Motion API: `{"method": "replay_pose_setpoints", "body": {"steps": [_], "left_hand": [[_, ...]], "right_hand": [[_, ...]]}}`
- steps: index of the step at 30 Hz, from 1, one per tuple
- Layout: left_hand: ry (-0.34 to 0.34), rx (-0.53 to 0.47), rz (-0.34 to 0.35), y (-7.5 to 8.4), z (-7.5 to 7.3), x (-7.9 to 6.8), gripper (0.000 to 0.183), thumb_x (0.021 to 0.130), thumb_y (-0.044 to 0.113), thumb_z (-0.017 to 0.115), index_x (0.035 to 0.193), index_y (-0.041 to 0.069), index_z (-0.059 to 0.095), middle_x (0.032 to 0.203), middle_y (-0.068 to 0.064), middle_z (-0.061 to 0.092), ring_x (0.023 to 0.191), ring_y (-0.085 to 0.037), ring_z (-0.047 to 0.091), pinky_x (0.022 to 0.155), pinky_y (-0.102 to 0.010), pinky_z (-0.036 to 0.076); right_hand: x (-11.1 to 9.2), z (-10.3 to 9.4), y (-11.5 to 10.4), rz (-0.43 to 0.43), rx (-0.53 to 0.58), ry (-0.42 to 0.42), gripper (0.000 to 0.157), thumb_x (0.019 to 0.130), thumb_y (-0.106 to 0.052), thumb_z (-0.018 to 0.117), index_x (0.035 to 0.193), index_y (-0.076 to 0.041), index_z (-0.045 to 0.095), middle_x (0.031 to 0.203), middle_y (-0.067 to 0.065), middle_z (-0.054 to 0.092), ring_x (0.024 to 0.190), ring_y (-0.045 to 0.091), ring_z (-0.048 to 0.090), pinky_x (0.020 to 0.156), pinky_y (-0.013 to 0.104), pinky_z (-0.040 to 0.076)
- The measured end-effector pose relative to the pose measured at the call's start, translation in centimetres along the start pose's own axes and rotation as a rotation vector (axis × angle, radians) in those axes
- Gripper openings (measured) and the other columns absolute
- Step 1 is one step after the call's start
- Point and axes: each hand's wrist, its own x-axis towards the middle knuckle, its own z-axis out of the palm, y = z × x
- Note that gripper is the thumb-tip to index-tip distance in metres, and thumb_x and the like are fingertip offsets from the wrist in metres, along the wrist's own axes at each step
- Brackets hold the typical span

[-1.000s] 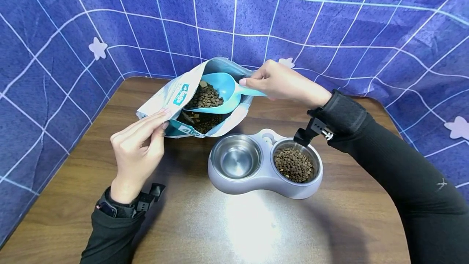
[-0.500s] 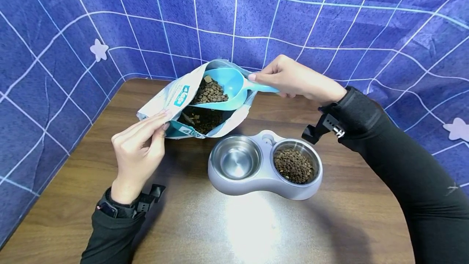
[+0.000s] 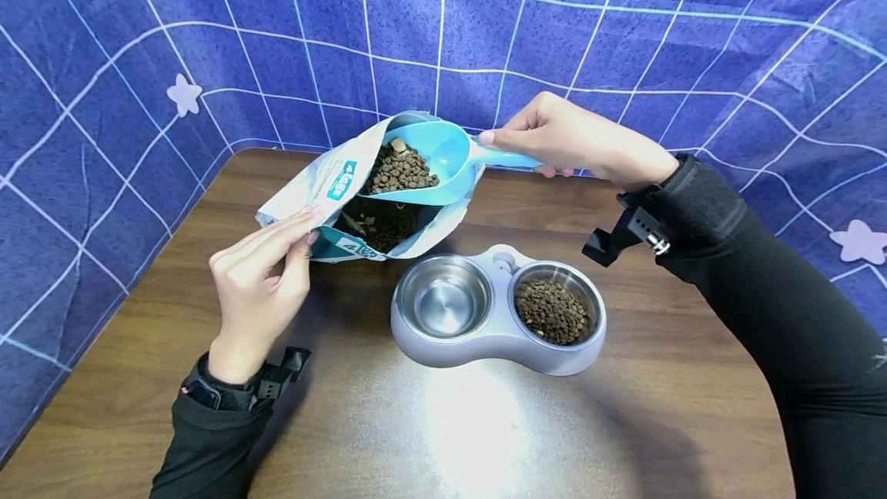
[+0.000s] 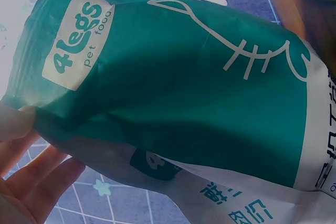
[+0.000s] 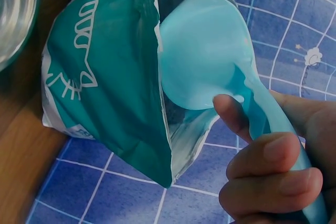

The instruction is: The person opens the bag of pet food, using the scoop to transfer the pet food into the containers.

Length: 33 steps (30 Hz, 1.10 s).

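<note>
My left hand (image 3: pixel 259 283) pinches the near left edge of a teal and white pet food bag (image 4: pixel 210 87), whose mouth gapes toward me. Dark kibble lies deep inside it. By its handle, my right hand (image 3: pixel 568 133) grips a light blue scoop (image 3: pixel 450 168) heaped with brown kibble (image 3: pixel 400 168). The scoop's bowl sits in the bag's mouth, its front end overlapped by the bag's left wall. In the right wrist view, curled fingers wrap the scoop handle (image 5: pixel 281 116), and the bowl's underside faces the camera.
A pale grey double feeder (image 3: pixel 499 341) stands on the wooden table (image 3: pixel 333 406) in front of the bag. Its left steel bowl (image 3: pixel 446 297) shows bare metal; its right bowl (image 3: pixel 594 303) holds kibble. Blue grid-patterned cloth (image 3: pixel 388 21) rises behind and at the sides.
My right hand has moved right and a little up, drawing the loaded scoop partway out of the bag's mouth. The left hand and the bag have hardly moved.
</note>
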Motion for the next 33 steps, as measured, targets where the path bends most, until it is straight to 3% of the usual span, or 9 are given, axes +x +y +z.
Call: {"method": "replay_pose_setpoints", "body": {"steps": [9,17,19,22,24,26,28,30,33], "left_hand": [[0.004,0.003,-0.001,-0.2,-0.1,0.0,0.014,0.085,0.004,0.065,0.092,-0.003,0.075,0.097,-0.010,0.072,0.088,-0.030,0.069,0.087,-0.025,0.050],[0.000,-0.012,0.001,-0.2,-0.1,0.1,0.014,0.085,0.004,0.065,0.092,-0.003,0.075,0.096,-0.010,0.072,0.090,-0.027,0.069,0.088,-0.026,0.050],[0.000,-0.010,0.002,-0.2,-0.1,0.1,0.014,0.085,0.004,0.064,0.092,-0.003,0.075,0.096,-0.010,0.072,0.090,-0.027,0.069,0.088,-0.026,0.050],[0.001,-0.008,0.001,-0.2,-0.2,0.1,0.014,0.085,0.003,0.064,0.092,-0.003,0.075,0.096,-0.011,0.072,0.089,-0.026,0.069,0.087,-0.025,0.050],[0.000,-0.003,0.001,-0.2,-0.2,0.1,0.014,0.084,0.003,0.064,0.091,-0.004,0.075,0.096,-0.011,0.072,0.089,-0.026,0.069,0.087,-0.025,0.050],[0.000,0.003,0.001,-0.2,-0.3,0.1,0.014,0.084,0.003,0.064,0.091,-0.004,0.075,0.096,-0.011,0.072,0.090,-0.024,0.069,0.087,-0.025,0.050],[0.000,0.002,0.001,-0.2,-0.3,0.2,0.014,0.084,0.003,0.065,0.091,-0.004,0.075,0.096,-0.012,0.072,0.091,-0.022,0.069,0.087,-0.025,0.050],[0.000,-0.004,0.002,-0.2,-0.3,0.2,0.014,0.084,0.002,0.065,0.092,-0.004,0.075,0.095,-0.012,0.072,0.092,-0.021,0.069,0.087,-0.026,0.050],[0.003,-0.015,0.001,-0.1,-0.2,0.2,0.014,0.084,0.002,0.065,0.092,-0.003,0.075,0.095,-0.013,0.072,0.093,-0.017,0.068,0.087,-0.026,0.050]], "right_hand": [[-0.7,-0.4,0.2,-0.011,-0.005,0.007,0.057,0.096,-0.043,0.053,0.063,0.003,0.048,0.054,-0.001,0.032,0.043,0.014,0.033,0.038,0.027,0.027],[-1.6,-1.1,0.4,0.016,0.014,0.008,0.056,0.094,-0.046,0.054,0.060,-0.004,0.042,0.060,0.001,0.033,0.044,0.016,0.035,0.039,0.029,0.031],[-1.9,-1.3,0.4,0.026,-0.005,0.002,0.056,0.094,-0.048,0.053,0.061,-0.003,0.045,0.068,0.001,0.046,0.046,0.018,0.036,0.040,0.030,0.031],[-2.1,-1.7,0.5,0.039,-0.015,-0.012,0.057,0.094,-0.049,0.052,0.062,-0.002,0.045,0.102,0.001,0.065,0.054,0.020,0.041,0.040,0.031,0.032],[-2.4,-2.0,0.5,0.048,-0.016,-0.017,0.058,0.094,-0.049,0.052,0.062,-0.002,0.044,0.127,-0.004,0.059,0.054,0.020,0.041,0.040,0.031,0.032],[-2.6,-2.1,0.5,0.057,-0.013,-0.016,0.059,0.093,-0.050,0.052,0.062,-0.002,0.040,0.124,-0.005,0.059,0.054,0.019,0.041,0.041,0.031,0.032],[-3.0,-2.2,0.6,0.056,-0.020,-0.004,0.060,0.093,-0.051,0.053,0.062,-0.002,0.039,0.100,-0.003,0.064,0.051,0.018,0.039,0.041,0.031,0.032],[-3.3,-2.3,0.8,0.050,-0.035,0.005,0.060,0.093,-0.051,0.052,0.061,-0.002,0.040,0.072,-0.002,0.050,0.048,0.017,0.035,0.042,0.032,0.032],[-3.9,-2.5,0.9,0.040,-0.043,0.013,0.059,0.094,-0.049,0.052,0.060,-0.002,0.040,0.057,-0.001,0.030,0.046,0.018,0.035,0.041,0.033,0.032]]}}
